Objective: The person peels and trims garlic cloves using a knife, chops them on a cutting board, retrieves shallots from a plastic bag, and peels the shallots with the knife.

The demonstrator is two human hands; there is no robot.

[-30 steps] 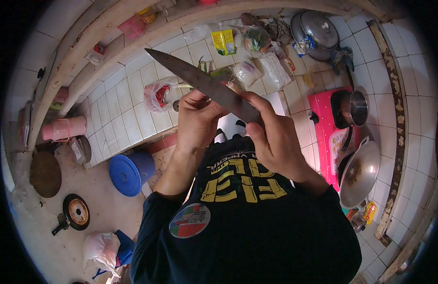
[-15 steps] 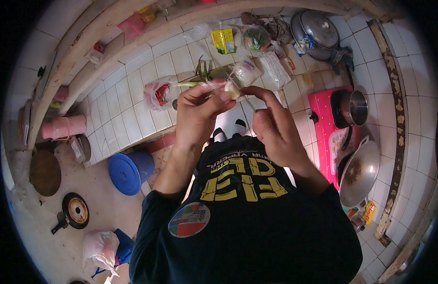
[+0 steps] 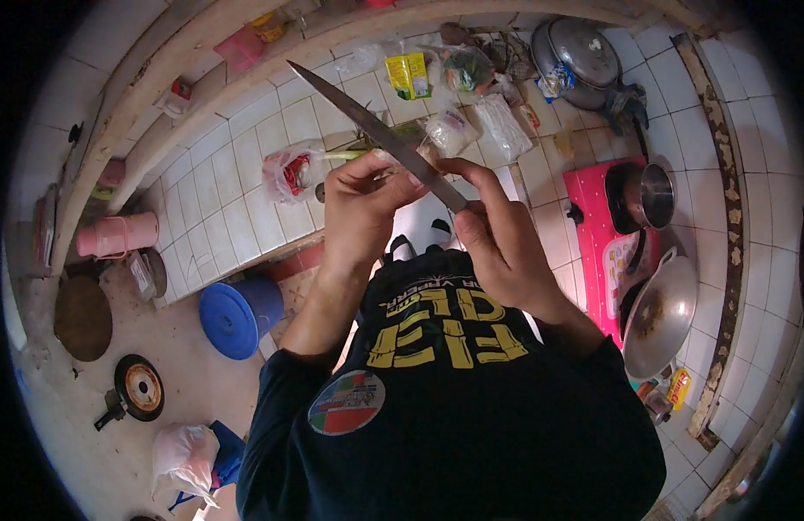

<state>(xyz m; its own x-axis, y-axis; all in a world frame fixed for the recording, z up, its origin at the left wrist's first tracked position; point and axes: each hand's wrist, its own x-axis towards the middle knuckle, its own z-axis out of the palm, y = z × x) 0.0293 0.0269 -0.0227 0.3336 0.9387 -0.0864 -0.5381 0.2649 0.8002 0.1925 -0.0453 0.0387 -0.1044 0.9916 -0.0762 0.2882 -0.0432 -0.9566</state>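
Observation:
In the head view a long kitchen knife (image 3: pixel 367 120) slants up and to the left, its blade broad side to the camera. My right hand (image 3: pixel 499 236) is closed around its handle, most of which the fingers cover. My left hand (image 3: pixel 364 207) pinches a small pale piece that looks like garlic; the blade now hides most of it. The blade crosses in front of the left fingertips. Just beyond the hands, on the tiled counter (image 3: pixel 237 195), are a white plastic bag (image 3: pixel 452 132) and a clear bag with red chillies (image 3: pixel 293 174).
To the right stand a pink stove (image 3: pixel 589 187) with a small pot (image 3: pixel 655 198) and a large wok (image 3: pixel 664 313). A lidded pot (image 3: pixel 584 56), a yellow packet (image 3: pixel 408 76) and bagged vegetables (image 3: pixel 467 69) sit at the back. A blue bucket (image 3: pixel 233 319) is at lower left.
The knife blade has turned broad side into view, now pointing up-left across the left fingertips and covering the pale piece. My right hand has rotated slightly; my left hand has barely moved.

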